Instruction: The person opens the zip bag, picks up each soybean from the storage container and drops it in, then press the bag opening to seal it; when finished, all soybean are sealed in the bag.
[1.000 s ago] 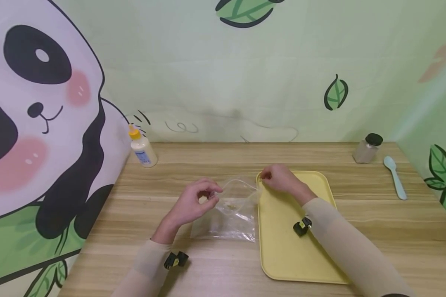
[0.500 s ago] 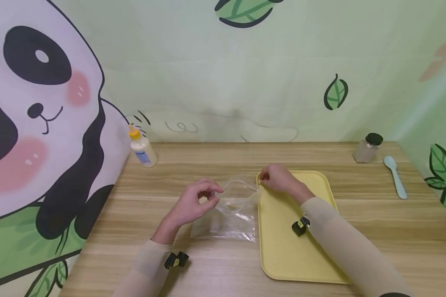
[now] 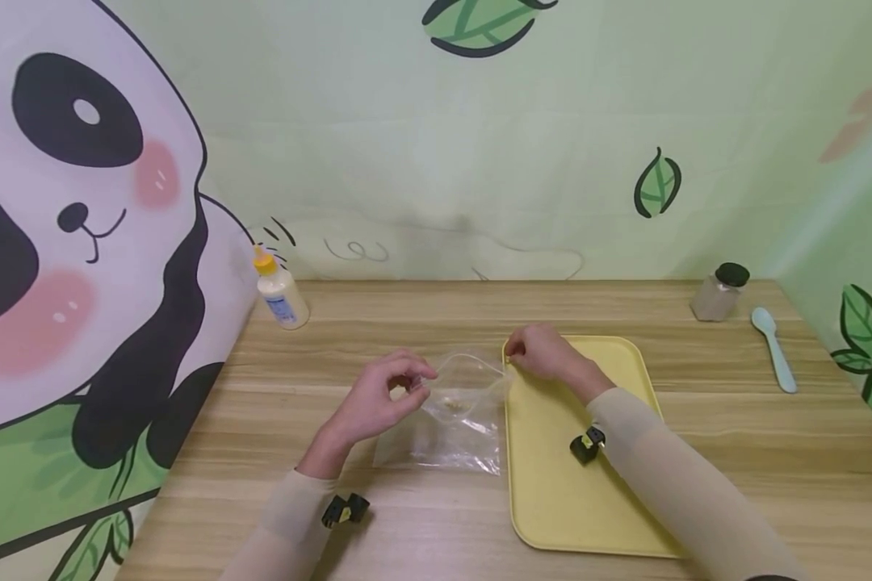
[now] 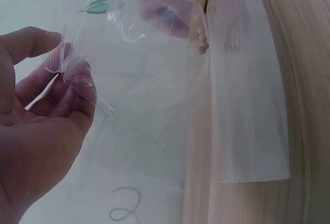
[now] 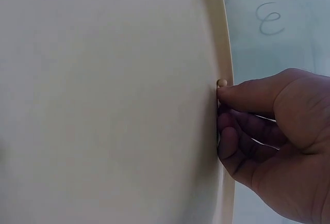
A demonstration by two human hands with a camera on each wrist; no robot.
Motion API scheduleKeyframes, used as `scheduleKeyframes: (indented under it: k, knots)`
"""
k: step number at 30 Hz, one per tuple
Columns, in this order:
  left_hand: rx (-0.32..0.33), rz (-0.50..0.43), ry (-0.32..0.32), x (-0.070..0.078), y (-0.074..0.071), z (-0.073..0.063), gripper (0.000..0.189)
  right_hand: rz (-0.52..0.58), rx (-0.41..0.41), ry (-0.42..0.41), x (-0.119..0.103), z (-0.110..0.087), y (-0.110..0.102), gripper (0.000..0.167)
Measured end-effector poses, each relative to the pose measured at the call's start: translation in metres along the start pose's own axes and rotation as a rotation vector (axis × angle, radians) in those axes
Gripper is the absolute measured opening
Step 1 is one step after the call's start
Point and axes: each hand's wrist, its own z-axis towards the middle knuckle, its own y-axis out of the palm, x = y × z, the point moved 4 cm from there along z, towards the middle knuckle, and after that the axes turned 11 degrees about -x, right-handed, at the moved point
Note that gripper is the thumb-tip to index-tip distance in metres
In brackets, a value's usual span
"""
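A clear zip bag (image 3: 439,444) lies on the table with its mouth spread. My left hand (image 3: 374,399) pinches the bag's left edge near the zip strip between thumb and fingers. Several small pale round beads (image 4: 201,43) lie inside the bag. At the far left corner of the yellow tray (image 3: 567,484), my right hand (image 3: 545,351) has its fingers curled down by the rim. In the right wrist view a bead (image 5: 222,82) shows at the thumb tip, against the tray's inner wall. The fingers hide part of that corner.
A glue bottle (image 3: 283,297) with a yellow cap stands at the back left. At the back right are a jar (image 3: 715,297) with a black lid and a light blue spoon (image 3: 776,355). A printed wall (image 3: 407,145) rises behind the table.
Both hands stay nearly in place, the left still on the bag. My right wrist has shifted very slightly left at the tray corner.
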Motion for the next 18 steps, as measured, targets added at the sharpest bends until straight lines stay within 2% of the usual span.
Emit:
scheduleKeyframes:
  k: [18]
  knots:
    - [-0.003,0.000,0.016,-0.0002,-0.0002,-0.0002,0.020,0.006,-0.008,-0.026,-0.0006,-0.0020,-0.0009,0.010]
